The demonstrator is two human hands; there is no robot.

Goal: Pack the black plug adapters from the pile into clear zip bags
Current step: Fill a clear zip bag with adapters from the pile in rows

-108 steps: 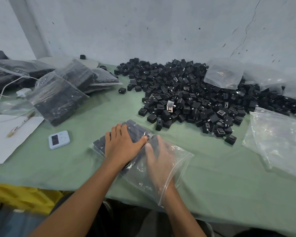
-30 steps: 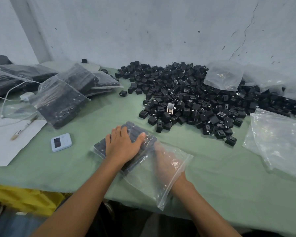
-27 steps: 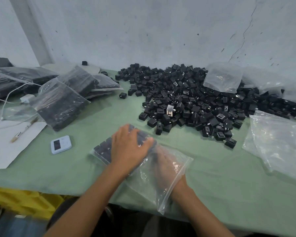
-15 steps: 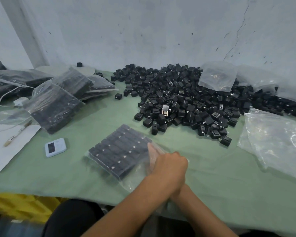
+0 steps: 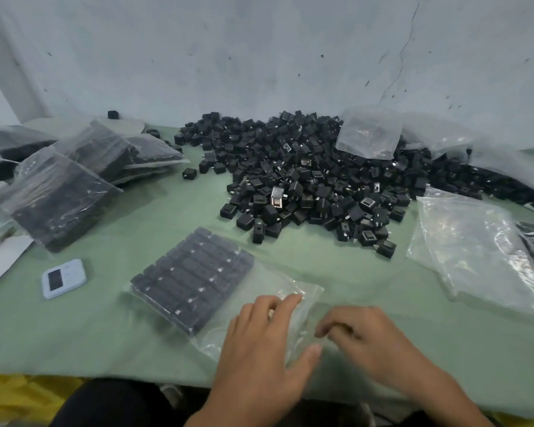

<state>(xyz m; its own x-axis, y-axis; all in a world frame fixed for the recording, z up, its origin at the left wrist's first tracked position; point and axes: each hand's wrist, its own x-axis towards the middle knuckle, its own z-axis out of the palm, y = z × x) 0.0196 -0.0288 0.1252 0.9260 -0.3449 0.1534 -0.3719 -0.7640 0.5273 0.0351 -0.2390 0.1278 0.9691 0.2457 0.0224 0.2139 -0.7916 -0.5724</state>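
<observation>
One zip bag, mouth hidden under left hand, right hand

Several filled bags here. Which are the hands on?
The flat bag at the front, adapters in neat rows; left hand and right hand are at its unfilled end. The bulkier filled bags lie at the left, untouched.

Green-clothed table, adapter pile, filled zip bags, empty bags, white device
</observation>
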